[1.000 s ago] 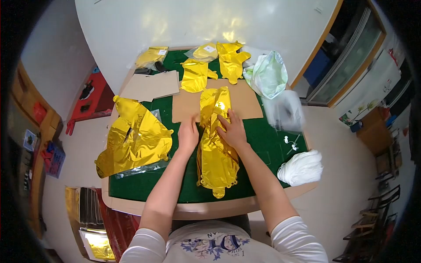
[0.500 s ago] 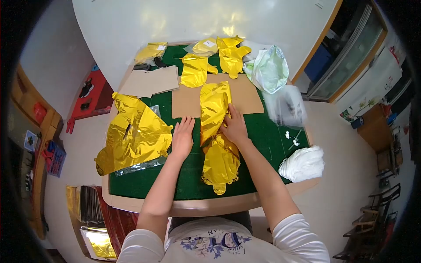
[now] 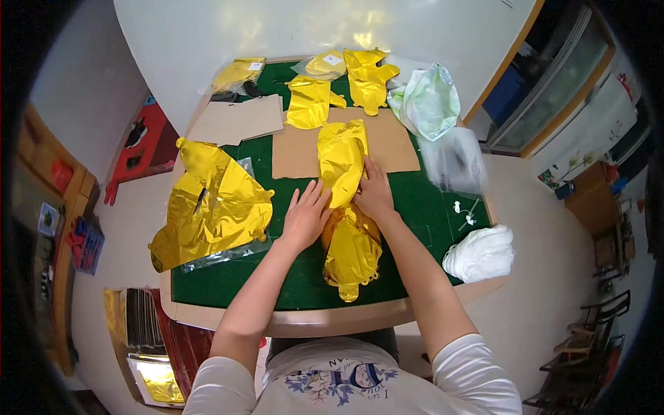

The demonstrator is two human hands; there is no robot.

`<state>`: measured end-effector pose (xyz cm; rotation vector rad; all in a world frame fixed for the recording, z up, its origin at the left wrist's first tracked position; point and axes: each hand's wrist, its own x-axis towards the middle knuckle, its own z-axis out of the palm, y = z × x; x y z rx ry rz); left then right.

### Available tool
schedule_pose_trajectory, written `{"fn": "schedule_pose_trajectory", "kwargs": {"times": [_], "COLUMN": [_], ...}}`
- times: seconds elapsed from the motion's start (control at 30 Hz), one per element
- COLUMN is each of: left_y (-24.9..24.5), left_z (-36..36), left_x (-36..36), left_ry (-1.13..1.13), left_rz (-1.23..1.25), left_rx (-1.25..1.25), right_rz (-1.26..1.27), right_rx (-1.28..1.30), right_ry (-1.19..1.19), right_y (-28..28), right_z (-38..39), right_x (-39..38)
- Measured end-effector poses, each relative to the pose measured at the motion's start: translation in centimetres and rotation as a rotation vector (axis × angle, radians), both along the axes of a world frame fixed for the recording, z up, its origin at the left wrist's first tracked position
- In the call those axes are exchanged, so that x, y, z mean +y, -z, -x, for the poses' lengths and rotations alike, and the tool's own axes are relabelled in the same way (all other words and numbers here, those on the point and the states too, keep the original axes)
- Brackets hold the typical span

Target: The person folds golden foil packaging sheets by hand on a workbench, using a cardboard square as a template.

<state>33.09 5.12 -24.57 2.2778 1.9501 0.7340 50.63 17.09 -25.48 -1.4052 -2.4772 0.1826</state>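
A long gold foil piece [image 3: 342,162] lies lengthwise down the middle of the green table top [image 3: 290,283], its upper part over a brown cardboard sheet [image 3: 394,142]. My left hand [image 3: 305,214] rests at the foil's left edge, fingers apart and pointing up and inward. On the opposite side, my right hand [image 3: 375,190] touches the foil's right edge with its fingers extended; its thumb is partly hidden. To the left, a larger gold foil piece [image 3: 221,211] lies spread over clear plastic.
Smaller gold foil pieces [image 3: 308,102] and a greenish-white plastic bag [image 3: 432,104] lie toward the back. Grey-brown board [image 3: 238,121] is at the back left. Clear packaging [image 3: 456,162], small white items [image 3: 470,218] and a white bundle [image 3: 481,254] lie along the right side.
My left hand has moved right, from the bare green surface to the gold foil's left edge. My right hand stays by its right edge. The whole view has shifted slightly.
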Motion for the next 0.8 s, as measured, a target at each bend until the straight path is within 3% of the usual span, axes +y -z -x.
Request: {"fn": "schedule_pose_trajectory", "kwargs": {"times": [0.33,0.43,0.53,0.63,0.8], "left_y": [0.6,0.6,0.6,0.6,0.5], "left_z": [-1.4,-1.4,-1.5,-1.5,-1.5], "left_x": [1.5,1.6,1.5,1.6,1.5], "left_ry": [-0.008,-0.006,-0.012,-0.015,-0.021], "left_rz": [0.03,0.036,0.044,0.046,0.021], "left_rx": [0.072,0.084,0.07,0.079,0.04], "right_rz": [-0.056,-0.075,-0.129,-0.303,-0.277], "right_rx": [0.02,0.223,0.652,0.375,0.237], "right_ry": [-0.026,-0.005,0.001,-0.1,-0.117], "right_y": [0.1,1.0,0.7,-0.6,0.6], "right_z": [-0.2,-0.1,-0.2,-0.4,-0.5], "right_x": [-0.1,0.5,0.3,-0.5,-0.3]}}
